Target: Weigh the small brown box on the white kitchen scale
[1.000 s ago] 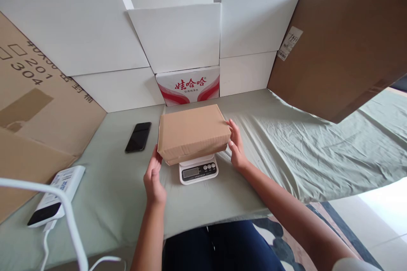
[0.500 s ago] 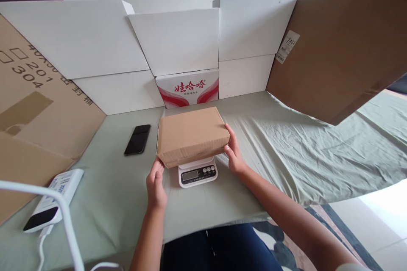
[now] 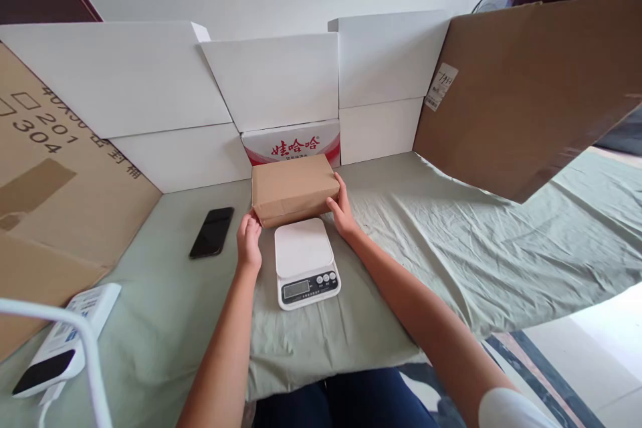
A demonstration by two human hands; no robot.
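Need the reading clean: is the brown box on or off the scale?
Off: brown box sits behind the scale, whose white platform is bare.

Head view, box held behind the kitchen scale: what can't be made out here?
- Scale display: reading too small to tell.
- Cardboard box: closed, contents hidden; whether it rests on the cloth or is lifted is unclear.
- Left hand and right hand: fingertips hidden behind the box's ends.
- Red-printed carton: lower part hidden by the box.
- Power bank: label too small.
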